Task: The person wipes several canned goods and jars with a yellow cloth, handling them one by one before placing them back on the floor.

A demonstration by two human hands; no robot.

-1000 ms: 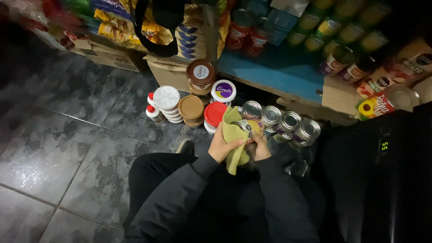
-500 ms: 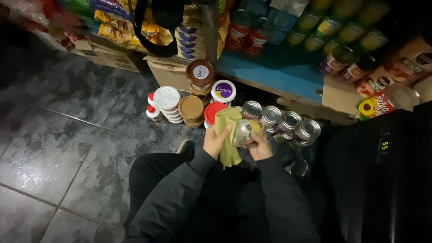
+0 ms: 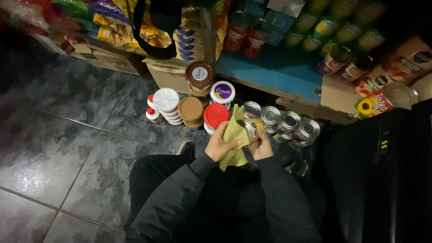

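This is a small grocery shop. Beyond the fingers (image 3: 234, 143), a blue shelf (image 3: 270, 74) carries rows of tins (image 3: 342, 31) and jars (image 3: 245, 31), with snack packets (image 3: 108, 24) stacked on cardboard boxes (image 3: 112, 58) further left. More cans (image 3: 288, 122) and lidded tubs (image 3: 191, 110) crowd the tiled floor (image 3: 67, 135) just ahead of the fingers.

Pretty dim overall, heavy vignette at corners. Bright glare patch on glossy floor tiles (image 3: 49, 148) at left. Right side near-black, only small green display (image 3: 384, 144) glowing. Can lids (image 3: 288, 120) catch soft highlights. Top shelf goods (image 3: 342, 27) blurry, slight wide-angle stretch at edges.
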